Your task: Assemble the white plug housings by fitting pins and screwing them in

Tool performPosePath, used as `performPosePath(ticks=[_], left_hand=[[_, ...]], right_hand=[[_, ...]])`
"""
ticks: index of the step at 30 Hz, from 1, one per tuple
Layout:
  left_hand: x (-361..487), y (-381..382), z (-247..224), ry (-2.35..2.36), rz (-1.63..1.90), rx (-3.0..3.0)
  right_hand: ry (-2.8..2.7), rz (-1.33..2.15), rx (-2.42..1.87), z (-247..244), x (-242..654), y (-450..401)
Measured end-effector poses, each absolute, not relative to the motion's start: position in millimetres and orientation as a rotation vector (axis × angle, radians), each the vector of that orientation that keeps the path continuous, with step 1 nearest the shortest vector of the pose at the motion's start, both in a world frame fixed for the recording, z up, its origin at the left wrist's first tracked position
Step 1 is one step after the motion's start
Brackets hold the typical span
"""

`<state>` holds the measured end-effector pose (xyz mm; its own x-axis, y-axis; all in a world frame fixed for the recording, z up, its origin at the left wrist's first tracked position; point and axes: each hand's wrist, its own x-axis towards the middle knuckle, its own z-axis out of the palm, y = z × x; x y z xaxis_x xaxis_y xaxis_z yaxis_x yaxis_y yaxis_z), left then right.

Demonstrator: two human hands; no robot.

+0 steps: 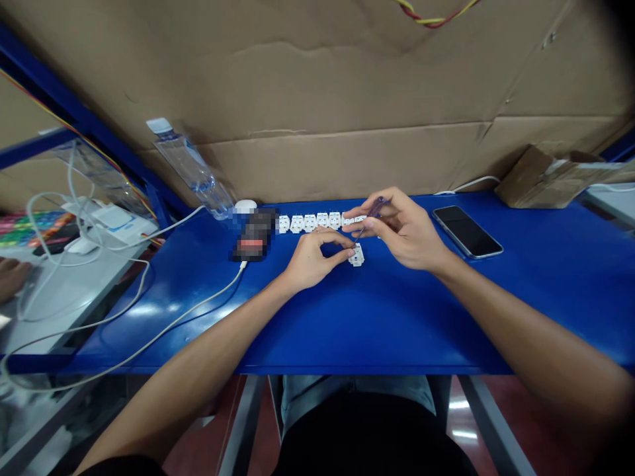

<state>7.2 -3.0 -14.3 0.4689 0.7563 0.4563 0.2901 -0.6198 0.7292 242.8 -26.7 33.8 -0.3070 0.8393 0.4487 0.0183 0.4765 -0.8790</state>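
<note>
My right hand (pixel 409 231) is closed around a screwdriver (pixel 377 207) with a dark purple handle, its thin shaft slanting down to the left. The shaft's tip comes down at a small white plastic electrical module (pixel 356 256) on the blue table. Thumb and forefinger of my left hand (pixel 315 259) are pinched together at the upper left edge of that module, right by the tip. Whether they grip the module, the shaft or something tiny is hidden. Behind my hands stands a row of several similar white modules (pixel 310 223), its right part partly covered by my right hand.
On the blue table (pixel 367 324), a phone (pixel 467 231) lies at right and a blurred-out dark device (pixel 255 235) with a white cable at left. A water bottle (pixel 191 168) leans against the cardboard wall. A cardboard box (pixel 538 178) sits back right. Another person's hand (pixel 12 277) shows far left.
</note>
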Motion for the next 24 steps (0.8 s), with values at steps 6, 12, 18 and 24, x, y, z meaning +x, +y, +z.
performPosePath(ticks=[6, 12, 18, 24], left_hand=[[4, 1, -13, 0.915, 1.079, 2.101], [30, 29, 12, 0.904, 0.83, 2.389], [91, 45, 30, 1.054, 0.372, 2.655], [111, 42, 32, 1.169, 0.19, 2.672]], right_hand=[[-1.646, 0.936, -0.787, 48, 257, -21], [-1.5, 0.796, -0.756, 67, 285, -9], [-1.433, 0.696, -0.696, 66, 300, 2], [-1.426, 0.721, -0.673, 68, 305, 1]])
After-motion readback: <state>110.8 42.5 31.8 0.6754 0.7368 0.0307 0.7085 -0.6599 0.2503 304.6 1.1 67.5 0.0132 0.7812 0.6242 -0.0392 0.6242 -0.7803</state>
